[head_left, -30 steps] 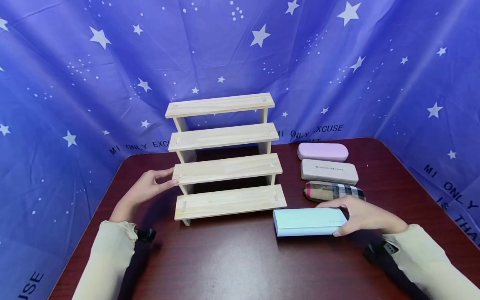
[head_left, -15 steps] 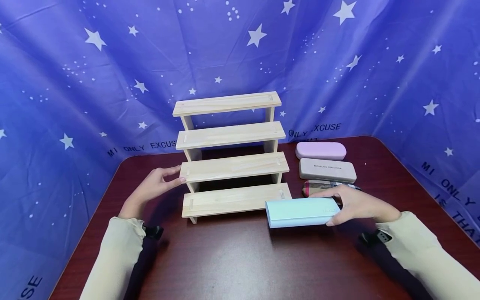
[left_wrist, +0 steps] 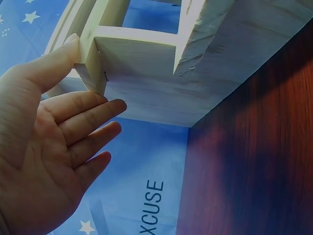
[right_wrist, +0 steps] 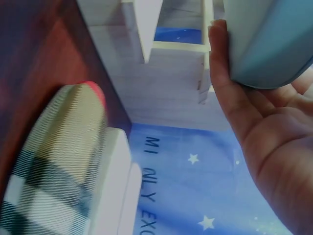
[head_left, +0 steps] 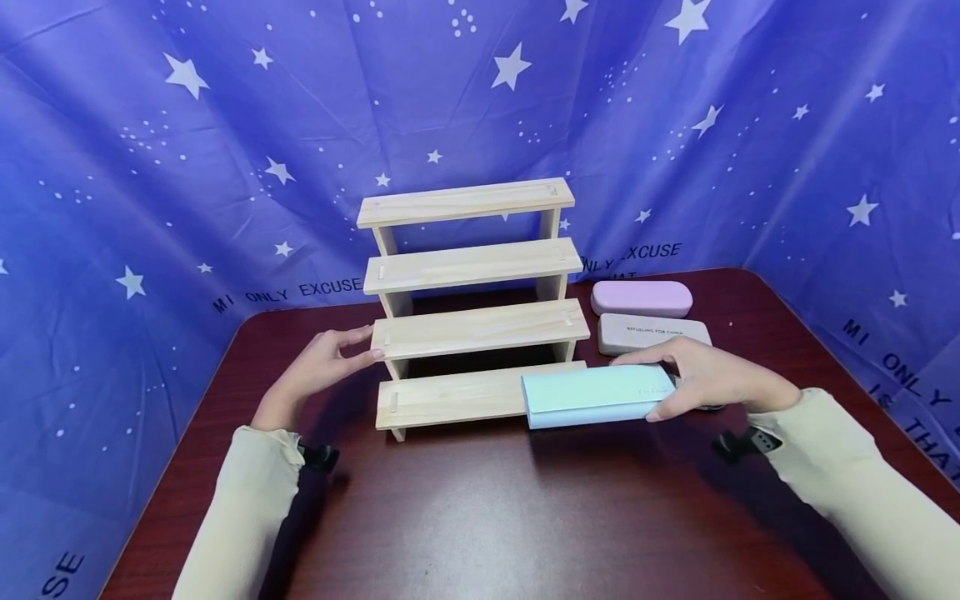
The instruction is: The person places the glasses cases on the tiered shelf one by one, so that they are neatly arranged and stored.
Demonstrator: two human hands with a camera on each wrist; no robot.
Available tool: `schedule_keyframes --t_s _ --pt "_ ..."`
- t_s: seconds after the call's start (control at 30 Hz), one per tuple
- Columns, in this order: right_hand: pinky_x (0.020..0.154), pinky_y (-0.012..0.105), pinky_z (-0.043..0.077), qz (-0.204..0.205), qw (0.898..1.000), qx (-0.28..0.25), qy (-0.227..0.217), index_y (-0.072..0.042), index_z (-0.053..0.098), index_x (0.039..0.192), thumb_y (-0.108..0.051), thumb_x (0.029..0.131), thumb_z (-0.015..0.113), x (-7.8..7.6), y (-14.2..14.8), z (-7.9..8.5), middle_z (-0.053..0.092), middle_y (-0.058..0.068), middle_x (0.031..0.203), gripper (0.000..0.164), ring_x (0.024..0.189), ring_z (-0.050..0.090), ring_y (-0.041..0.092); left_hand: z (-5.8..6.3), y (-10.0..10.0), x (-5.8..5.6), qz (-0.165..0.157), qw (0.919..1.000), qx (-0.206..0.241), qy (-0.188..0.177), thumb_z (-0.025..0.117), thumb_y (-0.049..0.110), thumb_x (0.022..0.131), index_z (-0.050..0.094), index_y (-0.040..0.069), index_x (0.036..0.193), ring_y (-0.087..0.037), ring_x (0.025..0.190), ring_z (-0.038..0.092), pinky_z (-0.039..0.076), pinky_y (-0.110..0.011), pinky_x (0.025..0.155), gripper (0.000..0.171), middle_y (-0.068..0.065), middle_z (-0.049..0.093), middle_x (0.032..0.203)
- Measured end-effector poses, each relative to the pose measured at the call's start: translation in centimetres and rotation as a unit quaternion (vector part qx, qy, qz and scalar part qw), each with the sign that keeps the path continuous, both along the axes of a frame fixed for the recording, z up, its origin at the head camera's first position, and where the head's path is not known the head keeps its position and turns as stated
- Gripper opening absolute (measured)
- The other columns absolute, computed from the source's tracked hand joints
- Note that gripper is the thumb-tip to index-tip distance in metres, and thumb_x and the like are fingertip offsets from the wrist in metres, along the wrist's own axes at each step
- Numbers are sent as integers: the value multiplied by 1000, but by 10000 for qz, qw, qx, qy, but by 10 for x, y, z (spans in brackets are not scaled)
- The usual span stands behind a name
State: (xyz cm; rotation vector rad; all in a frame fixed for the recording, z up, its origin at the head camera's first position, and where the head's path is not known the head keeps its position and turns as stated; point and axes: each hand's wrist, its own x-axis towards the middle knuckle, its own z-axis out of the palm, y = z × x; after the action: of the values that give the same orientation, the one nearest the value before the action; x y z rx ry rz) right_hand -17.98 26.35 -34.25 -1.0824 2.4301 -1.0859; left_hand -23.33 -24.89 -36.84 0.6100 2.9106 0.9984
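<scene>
My right hand grips a mint-green eyeglass case by its right end, thumb along the near side and fingers along the far side. Held above the table, the case overlaps the right end of the bottom step in the head view. A four-tier step shelf of pale wood stands on the table. At its left side my left hand pinches the end of the second step from the bottom. In the left wrist view the thumb lies on the board, with the other fingers extended beside it.
Right of the shelf, a pink case and a grey-white case lie in a row on the dark red table. A plaid case is mostly behind my right hand in the head view. A blue star-patterned curtain hangs behind.
My right hand has lifted the mint-green case off the table and carried it up and left toward the bottom step. The shelf and my left hand appear shifted slightly right in the view.
</scene>
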Motion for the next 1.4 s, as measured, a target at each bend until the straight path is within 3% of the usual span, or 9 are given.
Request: schedule_keyframes --t_s 0.17,0.27,0.37,0.47,0.6,0.77,0.87,0.97,1.4 --pt "64 23 47 -352 9986 309 257 -12 63 123 -24 66 84 -6 -5 14 65 -5 95 62 80 55 7 4 5 -2 -106 9999 -105 22 66 32 88 52 -2 132 -22 73 55 46 -42 85 58 -18 54 131" --pt "62 23 47 -511 9976 396 236 -12 63 124 -24 65 85 -10 -6 23 65 -4 94 64 79 54 9 5 7 -4 -132 9996 -236 118 66 32 87 52 -3 131 -24 94 57 45 -44 92 58 -18 54 130" --pt "63 24 47 -574 9978 340 58 -12 62 125 -20 65 85 -14 -5 30 66 -2 97 64 80 54 11 6 9 -6 -205 9992 -305 160 65 32 88 52 -4 131 -17 67 55 48 -39 81 58 -19 55 129" --pt "64 25 46 -576 9978 296 143 -10 61 126 -17 65 85 -19 -4 36 65 0 99 65 81 54 12 7 12 -8 -267 9990 -316 158 65 32 88 52 -4 131 -8 46 27 43 -32 65 57 -20 55 128" --pt "62 26 47 -591 9974 314 284 -8 60 127 -17 67 85 -25 -4 45 63 2 98 66 80 53 13 8 15 -8 -333 9986 -357 192 65 32 88 54 -4 129 -3 43 18 38 -28 59 56 -22 59 122" --pt "63 26 48 -713 9962 470 160 -10 60 127 -18 69 83 -31 -6 58 65 3 97 63 80 55 13 10 17 -8 -346 9980 -513 163 65 33 88 55 -5 129 -5 43 21 38 -30 58 56 -23 65 84" --pt "64 25 47 -797 9948 605 211 -14 58 131 -20 70 83 -36 -7 66 66 1 96 66 79 55 12 12 18 -7 -308 9978 -570 110 64 33 89 54 -5 129 -11 54 40 44 -34 68 56 -25 67 98" --pt "63 25 46 -863 9943 613 142 -16 58 131 -18 70 83 -43 -11 72 67 2 95 67 78 55 13 13 18 -5 -267 9979 -584 19 63 33 89 53 -5 129 -19 80 55 47 -40 83 56 -23 60 120" --pt "67 25 47 -1218 9905 587 242 -8 57 131 -15 69 83 -83 -36 95 68 8 99 67 80 57 16 12 17 -3 -294 9989 -316 -164 64 30 89 53 -5 130 -23 97 55 45 -48 91 55 -21 55 128"
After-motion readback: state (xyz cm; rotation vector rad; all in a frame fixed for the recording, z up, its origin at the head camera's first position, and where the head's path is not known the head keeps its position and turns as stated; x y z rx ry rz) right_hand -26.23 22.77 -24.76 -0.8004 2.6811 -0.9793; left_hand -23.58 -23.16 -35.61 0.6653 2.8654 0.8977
